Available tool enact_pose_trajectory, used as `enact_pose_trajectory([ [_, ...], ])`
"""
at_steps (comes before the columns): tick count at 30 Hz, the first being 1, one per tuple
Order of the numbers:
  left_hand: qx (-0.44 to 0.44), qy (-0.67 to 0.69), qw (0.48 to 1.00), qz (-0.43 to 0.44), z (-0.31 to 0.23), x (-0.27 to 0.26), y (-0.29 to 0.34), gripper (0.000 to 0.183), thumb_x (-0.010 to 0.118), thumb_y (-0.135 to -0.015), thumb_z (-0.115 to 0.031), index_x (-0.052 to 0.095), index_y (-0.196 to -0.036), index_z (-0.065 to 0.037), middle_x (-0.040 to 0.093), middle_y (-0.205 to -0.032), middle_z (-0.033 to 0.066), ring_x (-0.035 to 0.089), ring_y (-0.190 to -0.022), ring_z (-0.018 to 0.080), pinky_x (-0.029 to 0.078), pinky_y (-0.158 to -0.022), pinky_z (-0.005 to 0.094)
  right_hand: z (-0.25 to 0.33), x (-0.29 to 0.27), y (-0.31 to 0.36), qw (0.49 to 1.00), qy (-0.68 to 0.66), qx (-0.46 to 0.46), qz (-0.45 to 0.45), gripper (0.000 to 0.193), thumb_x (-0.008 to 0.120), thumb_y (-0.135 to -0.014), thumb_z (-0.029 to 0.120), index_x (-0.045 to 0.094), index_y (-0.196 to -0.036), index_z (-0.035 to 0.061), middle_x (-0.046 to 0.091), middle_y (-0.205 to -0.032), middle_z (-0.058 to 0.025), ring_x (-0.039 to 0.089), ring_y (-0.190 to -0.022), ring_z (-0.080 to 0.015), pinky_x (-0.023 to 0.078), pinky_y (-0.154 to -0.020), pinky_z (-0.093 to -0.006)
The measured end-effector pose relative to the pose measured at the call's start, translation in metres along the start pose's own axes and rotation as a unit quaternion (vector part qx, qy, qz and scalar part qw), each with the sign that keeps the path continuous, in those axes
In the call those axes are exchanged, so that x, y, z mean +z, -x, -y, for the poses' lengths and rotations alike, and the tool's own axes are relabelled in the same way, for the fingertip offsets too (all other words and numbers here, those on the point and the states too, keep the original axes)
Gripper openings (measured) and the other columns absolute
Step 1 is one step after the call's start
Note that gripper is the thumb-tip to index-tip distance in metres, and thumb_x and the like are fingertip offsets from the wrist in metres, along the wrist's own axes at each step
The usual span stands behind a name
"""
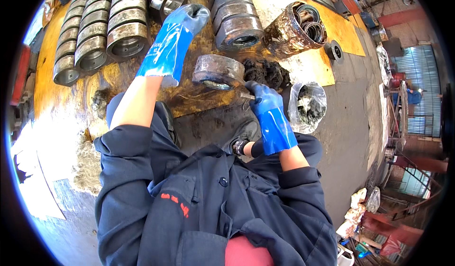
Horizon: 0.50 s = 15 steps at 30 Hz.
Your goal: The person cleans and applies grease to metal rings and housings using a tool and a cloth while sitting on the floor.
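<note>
My left hand (193, 18), in a blue rubber glove, is stretched forward among the metal rings, closed, with its fingers curled. Whatever those fingers hold, if anything, is hidden. Just beside it stands a loose steel ring (167, 0). A thick, worn metal ring (215, 69) lies by itself in front of me on the stained sheet. At its right edge is my right hand (265, 97), gloved alike and closed around a small tool (247, 96); only a short light piece of it sticks out, so its kind cannot be told. Dark, greasy rags (268, 73) are heaped just beyond that hand.
Rows of metal rings (127, 29) lie end to end at the far left, another row (239, 22) at far centre. A rusty tin (289, 31) holds rings. A plastic-lined bucket (294, 107) of dark waste stands by my right knee. A small black wheel-like part (334, 51) lies right.
</note>
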<state>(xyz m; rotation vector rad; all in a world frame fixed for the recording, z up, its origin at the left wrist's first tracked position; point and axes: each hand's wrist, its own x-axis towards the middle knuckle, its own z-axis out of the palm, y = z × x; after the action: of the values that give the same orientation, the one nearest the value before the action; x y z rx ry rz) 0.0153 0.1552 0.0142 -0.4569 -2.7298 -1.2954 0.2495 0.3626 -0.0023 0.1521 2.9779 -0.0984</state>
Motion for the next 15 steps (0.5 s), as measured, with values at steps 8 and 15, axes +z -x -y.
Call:
enact_pose_trajectory([
  [8, -0.001, -0.003, 1.000, -0.002, 0.006, 0.003, -0.003, 0.037, 0.056, -0.092, -0.036, 0.065, -0.115, -0.009, 0.070, -0.102, 0.0132, 0.066, -0.094, 0.0237, 0.049, -0.087, 0.0343, -0.007, 0.034, -0.033, 0.999, 0.019, 0.032, -0.001, 0.040, 0.061, -0.078, 0.012, 0.058, -0.116, 0.0225, 0.066, -0.108, -0.0127, 0.066, -0.092, -0.0335, 0.052, -0.076, -0.0482],
  [15, -0.001, 0.001, 1.000, -0.014, 0.002, -0.014, 0.003, 0.037, 0.056, -0.091, -0.037, 0.066, -0.113, -0.008, 0.069, -0.101, 0.0137, 0.065, -0.094, 0.0262, 0.050, -0.087, 0.0358, 0.010, 0.011, 0.002, 0.998, 0.006, 0.030, -0.050, 0.041, 0.063, -0.078, 0.010, 0.059, -0.117, 0.0216, 0.068, -0.099, -0.0108, 0.066, -0.089, -0.0333, 0.053, -0.077, -0.0463],
])
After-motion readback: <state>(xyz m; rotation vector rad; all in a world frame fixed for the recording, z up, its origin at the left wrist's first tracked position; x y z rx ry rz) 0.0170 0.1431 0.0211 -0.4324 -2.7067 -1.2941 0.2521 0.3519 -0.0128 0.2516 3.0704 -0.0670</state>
